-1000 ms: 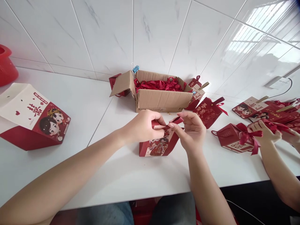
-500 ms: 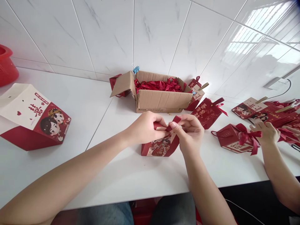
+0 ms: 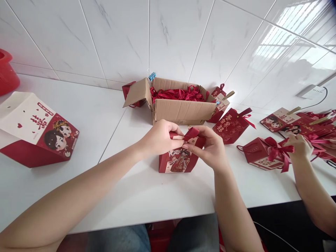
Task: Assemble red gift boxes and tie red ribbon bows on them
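A red gift box (image 3: pixel 178 161) with a printed figure in ornate dress stands upright on the white table in front of me. A short red ribbon strap (image 3: pixel 191 134) curves up in a loop at its top. From the left, my left hand (image 3: pixel 164 137) is closed in a pinch at the box's top edge, by the strap's base. My right hand (image 3: pixel 211 145) grips the strap's base from the other side, its thumb on the front and its fingers curled behind. My fingers partly hide the fastening there.
Behind the gift box is an open cardboard box (image 3: pixel 183 112) full of red ribbons (image 3: pixel 181 93). A larger cream-and-red box (image 3: pixel 39 129) lies at left, near a red tub (image 3: pixel 7 75). At right, a co-worker's hand (image 3: pixel 300 145) touches a bow-tied red box (image 3: pixel 258 154); several boxes lie beyond.
The ribbon strap now forms a rounded loop where its end stuck up before. My right thumb has slid left and down; the gift box stands straighter.
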Available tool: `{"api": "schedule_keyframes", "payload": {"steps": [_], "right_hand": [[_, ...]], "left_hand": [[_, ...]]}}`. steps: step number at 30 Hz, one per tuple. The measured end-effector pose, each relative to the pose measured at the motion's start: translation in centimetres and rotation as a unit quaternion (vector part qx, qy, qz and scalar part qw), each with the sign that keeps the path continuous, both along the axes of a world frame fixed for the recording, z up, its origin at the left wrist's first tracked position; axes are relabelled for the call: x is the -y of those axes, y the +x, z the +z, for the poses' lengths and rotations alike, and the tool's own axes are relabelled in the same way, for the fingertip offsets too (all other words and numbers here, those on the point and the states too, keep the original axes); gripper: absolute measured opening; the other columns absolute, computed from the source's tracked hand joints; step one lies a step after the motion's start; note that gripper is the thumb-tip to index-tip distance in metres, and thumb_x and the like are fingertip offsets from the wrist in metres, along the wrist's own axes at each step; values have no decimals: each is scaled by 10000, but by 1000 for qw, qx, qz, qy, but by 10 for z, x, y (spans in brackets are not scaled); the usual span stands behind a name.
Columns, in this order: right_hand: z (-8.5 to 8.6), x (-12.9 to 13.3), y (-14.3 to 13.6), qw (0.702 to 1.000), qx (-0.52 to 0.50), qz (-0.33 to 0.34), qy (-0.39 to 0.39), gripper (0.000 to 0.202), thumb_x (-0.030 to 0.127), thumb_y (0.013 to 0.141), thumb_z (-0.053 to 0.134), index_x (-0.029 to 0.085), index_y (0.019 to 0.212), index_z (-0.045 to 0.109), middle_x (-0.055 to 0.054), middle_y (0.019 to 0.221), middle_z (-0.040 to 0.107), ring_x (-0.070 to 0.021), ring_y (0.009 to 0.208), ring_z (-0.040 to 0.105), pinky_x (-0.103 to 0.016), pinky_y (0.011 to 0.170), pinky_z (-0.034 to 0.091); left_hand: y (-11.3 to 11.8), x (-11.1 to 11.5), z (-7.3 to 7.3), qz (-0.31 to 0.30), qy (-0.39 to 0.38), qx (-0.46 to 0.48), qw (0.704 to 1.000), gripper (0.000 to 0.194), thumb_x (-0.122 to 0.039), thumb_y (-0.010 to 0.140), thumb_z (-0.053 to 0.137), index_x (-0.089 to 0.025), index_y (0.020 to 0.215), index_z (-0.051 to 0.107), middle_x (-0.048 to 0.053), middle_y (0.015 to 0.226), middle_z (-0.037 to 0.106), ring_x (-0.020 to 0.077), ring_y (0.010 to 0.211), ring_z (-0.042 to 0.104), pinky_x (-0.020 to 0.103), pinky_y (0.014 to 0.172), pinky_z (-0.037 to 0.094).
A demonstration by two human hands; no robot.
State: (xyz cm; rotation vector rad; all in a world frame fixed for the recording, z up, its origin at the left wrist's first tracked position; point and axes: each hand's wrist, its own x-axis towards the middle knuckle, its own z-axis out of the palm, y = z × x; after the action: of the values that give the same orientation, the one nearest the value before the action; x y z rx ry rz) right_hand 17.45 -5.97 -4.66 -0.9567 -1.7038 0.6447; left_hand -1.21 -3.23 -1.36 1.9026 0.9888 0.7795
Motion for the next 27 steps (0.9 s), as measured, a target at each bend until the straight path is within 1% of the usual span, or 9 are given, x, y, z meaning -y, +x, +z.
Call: {"api": "schedule_keyframes", "payload": {"steps": [2,4,9,11,15,18,23,25,27], "right_hand": [[0,0,-1,1000,-7,4,5,375,227,669,815,248,994,628,1,880,694,-155,797,671,-283,696,569],[1,1,0,1000,-17,7,8,356,213,686,801,246,997,631,1,887,696,-151,800,673,-278,701,569],[0,1,0,999,-31,7,12,257,196,777,719,241,1018,639,-11,903,704,-150,812,678,-273,697,570],[-2,0,-1,999,-43,4,13,230,198,799,696,240,1017,639,-15,896,709,-153,808,683,-276,688,573],[-5,-1,-5,998,-68,-4,6,211,216,808,686,234,1012,632,-20,860,717,-165,792,692,-298,690,585],[-5,-1,-6,996,-88,-4,-3,212,212,796,695,235,995,628,-11,819,718,-159,763,691,-287,669,583],[-3,0,-6,994,-107,-1,-17,251,179,760,720,238,984,623,15,727,699,-135,664,668,-247,586,552],[-3,1,-6,994,-109,5,-21,249,190,770,713,241,996,622,17,719,690,-134,656,664,-246,577,548],[-4,0,-6,994,-109,6,-25,248,211,781,707,243,1012,622,15,723,684,-136,660,662,-252,581,550]], "left_hand": [[0,0,-1,1,0,2,1000,143,-257,690,655,-157,625,576,-55,513,444,87,545,407,227,541,383],[0,-1,-2,1,2,2,1000,148,-263,691,664,-155,633,581,-51,516,465,91,552,429,228,550,397],[0,-2,-2,-5,-5,13,1000,159,-296,692,699,-153,695,631,-3,615,637,135,627,570,258,618,467],[0,-3,-2,-8,-6,17,1000,168,-311,697,705,-155,720,647,15,659,674,161,665,616,275,641,490],[-1,-3,-1,-13,19,8,1000,155,-304,701,705,-157,708,655,19,670,675,175,672,636,288,643,503],[-1,-3,1,-21,36,-6,999,158,-307,711,699,-159,702,645,11,672,664,170,677,630,284,643,499],[-3,-2,4,-41,44,-30,998,260,-395,677,745,-163,714,634,-16,622,608,142,630,574,256,583,457],[-3,-2,4,-39,44,-21,998,286,-430,704,723,-156,702,640,-1,647,626,140,633,572,252,576,451],[-3,-1,3,-32,52,-16,998,275,-415,748,682,-150,687,640,12,659,642,139,634,577,252,580,452]]}}
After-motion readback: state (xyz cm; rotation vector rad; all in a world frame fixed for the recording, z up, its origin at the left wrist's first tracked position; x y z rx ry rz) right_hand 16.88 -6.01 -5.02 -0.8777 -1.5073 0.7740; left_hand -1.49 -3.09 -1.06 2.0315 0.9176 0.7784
